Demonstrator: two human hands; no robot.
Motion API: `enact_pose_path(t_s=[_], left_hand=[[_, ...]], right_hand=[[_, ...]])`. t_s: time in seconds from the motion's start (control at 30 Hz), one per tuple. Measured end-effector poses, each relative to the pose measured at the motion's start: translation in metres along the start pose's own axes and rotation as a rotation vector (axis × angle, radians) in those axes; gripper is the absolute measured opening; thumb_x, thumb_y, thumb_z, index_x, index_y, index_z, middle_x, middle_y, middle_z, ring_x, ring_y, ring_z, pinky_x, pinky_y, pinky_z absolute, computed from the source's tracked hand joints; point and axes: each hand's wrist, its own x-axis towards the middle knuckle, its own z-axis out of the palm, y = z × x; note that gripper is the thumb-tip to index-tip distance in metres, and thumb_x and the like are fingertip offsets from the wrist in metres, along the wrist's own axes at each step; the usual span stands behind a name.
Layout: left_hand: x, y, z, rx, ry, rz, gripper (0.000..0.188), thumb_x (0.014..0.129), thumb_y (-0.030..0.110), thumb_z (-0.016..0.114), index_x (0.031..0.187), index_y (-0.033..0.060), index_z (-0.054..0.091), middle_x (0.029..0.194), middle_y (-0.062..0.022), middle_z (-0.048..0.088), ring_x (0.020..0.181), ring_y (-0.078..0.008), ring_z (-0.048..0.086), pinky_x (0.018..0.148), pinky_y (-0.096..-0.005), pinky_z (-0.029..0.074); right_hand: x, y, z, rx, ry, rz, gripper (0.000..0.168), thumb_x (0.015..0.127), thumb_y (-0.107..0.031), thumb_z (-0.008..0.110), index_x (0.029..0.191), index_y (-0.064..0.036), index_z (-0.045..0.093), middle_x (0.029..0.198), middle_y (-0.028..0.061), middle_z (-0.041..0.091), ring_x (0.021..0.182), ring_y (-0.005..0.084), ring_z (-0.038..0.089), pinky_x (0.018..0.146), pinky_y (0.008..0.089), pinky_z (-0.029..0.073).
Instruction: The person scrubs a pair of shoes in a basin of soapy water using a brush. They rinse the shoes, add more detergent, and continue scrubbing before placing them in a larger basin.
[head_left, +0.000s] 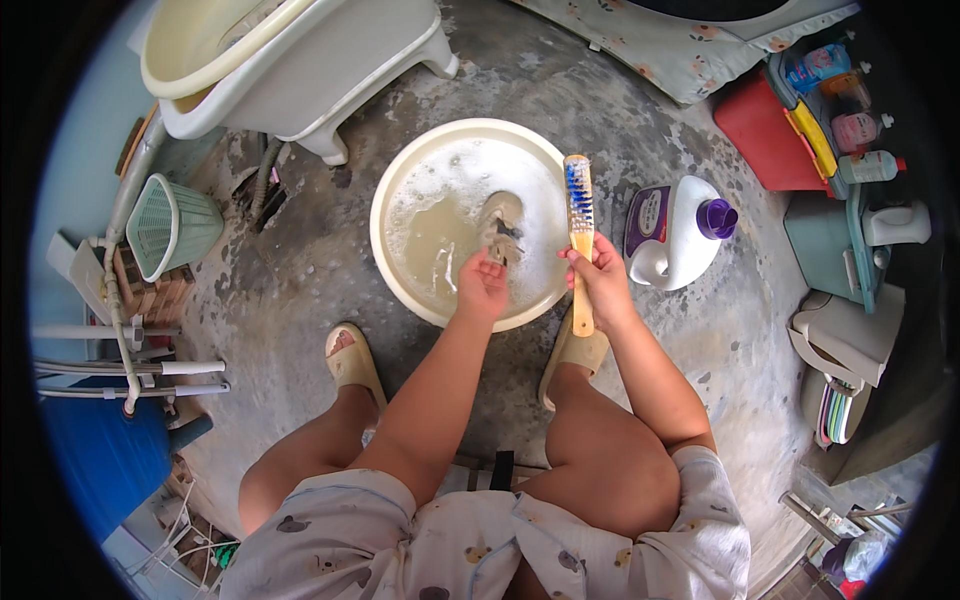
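Note:
A round cream plastic basin (386, 266) of soapy, cloudy water stands on the floor before me. In it lies a beige shoe (501, 210) with dark parts near its middle, foam around it. My left hand (482, 285) is over the near side of the basin, palm up with fingers slightly curled, at the near end of the shoe; whether the fingertips touch it I cannot tell. My right hand (600, 281) grips the wooden handle of a scrub brush (580, 202) with blue and white bristles, held upright in view at the basin's right rim, bristles facing up.
Right of the brush stands a white detergent bottle (686, 240) with a purple cap. A green plastic basket (184, 225) is at left, a white tub on legs (300, 90) at upper left. A red storage box (757, 127) and a teal box (825, 244) line the right side.

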Motion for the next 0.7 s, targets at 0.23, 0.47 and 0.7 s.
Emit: enact_pose_path(t_s=[0.23, 0.47, 0.7], left_hand=[[0.039, 0.044, 0.025, 0.464, -0.104, -0.022, 0.024, 0.085, 0.019, 0.068, 0.098, 0.0028, 0.056, 0.091, -0.0044, 0.060, 0.079, -0.0148, 0.057, 0.074, -0.0271, 0.044], [0.057, 0.027, 0.035, 0.473, -0.360, -0.134, 0.039, 0.088, 0.025, 0.063, 0.116, -0.0014, 0.053, 0.109, -0.0083, 0.062, 0.103, -0.0206, 0.057, 0.091, -0.0350, 0.044], [0.087, -0.007, 0.023, 0.435, -0.186, 0.093, 0.035, 0.090, 0.027, 0.062, 0.109, -0.0023, 0.055, 0.103, -0.0126, 0.062, 0.089, -0.0224, 0.061, 0.076, -0.0365, 0.051]], right_hand=[[-0.006, 0.000, -0.007, -0.002, -0.004, 0.017, 0.022, 0.089, 0.001, 0.054, 0.111, -0.002, 0.053, 0.091, 0.0065, 0.065, 0.057, 0.0074, 0.054, 0.054, 0.0202, 0.046], [-0.005, -0.004, -0.007, -0.064, 0.051, -0.050, 0.023, 0.089, 0.000, 0.054, 0.112, -0.001, 0.053, 0.091, 0.0064, 0.065, 0.059, 0.0066, 0.053, 0.054, 0.0202, 0.046], [-0.013, -0.009, -0.019, -0.030, 0.133, -0.096, 0.019, 0.090, -0.002, 0.055, 0.108, -0.001, 0.054, 0.092, 0.0075, 0.065, 0.060, 0.0067, 0.053, 0.054, 0.0203, 0.046]])
